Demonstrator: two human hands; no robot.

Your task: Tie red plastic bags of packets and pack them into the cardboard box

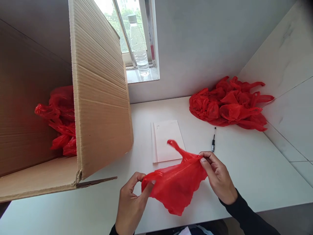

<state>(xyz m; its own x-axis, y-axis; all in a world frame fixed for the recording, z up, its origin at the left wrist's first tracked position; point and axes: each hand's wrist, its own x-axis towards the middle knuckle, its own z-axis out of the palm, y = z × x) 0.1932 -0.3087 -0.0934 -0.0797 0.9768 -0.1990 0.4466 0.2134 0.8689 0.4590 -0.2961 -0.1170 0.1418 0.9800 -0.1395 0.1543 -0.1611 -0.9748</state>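
A thin red plastic bag (pixel 174 182) is stretched between my two hands above the front of the white table. My left hand (pixel 133 199) pinches its left end between thumb and fingers. On the other side, my right hand (pixel 218 176) grips the upper right corner, close to where a handle loop sticks up and leftward. Behind the bag lies a pale notebook (pixel 168 135), its lower edge partly covered by the red plastic. A black pen (pixel 213 142) rests just beyond my right hand.
A big open cardboard box (pixel 102 98) stands at left, with red bags (pixel 65 127) inside. More red bags (pixel 227 104) are heaped at the back right against the wall. On the windowsill stands a clear bottle (pixel 139 49). The white table (pixel 244 163) ends at a tiled wall.
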